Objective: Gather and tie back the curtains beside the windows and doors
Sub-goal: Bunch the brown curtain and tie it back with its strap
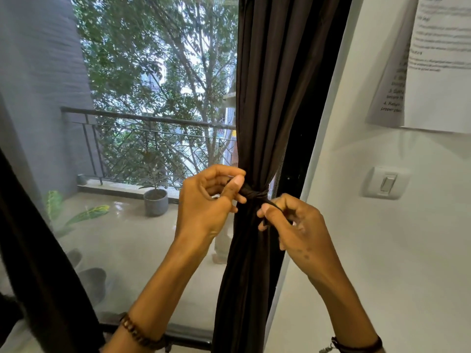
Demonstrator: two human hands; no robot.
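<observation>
— Where's the curtain [267,98]?
— Left of the light switch [387,183], bunched into a dark column and cinched by a tie [254,194] about level with that switch.
— And the hands?
— The left hand [204,202], farther left of the switch, pinches one end of the tie under its thumb. The right hand [295,225], nearer the switch and slightly lower, grips the other end with curled fingers.

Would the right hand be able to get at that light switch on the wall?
Probably yes: only bare wall lies between the right hand and the light switch, though it would have to let go of the tie.
</observation>
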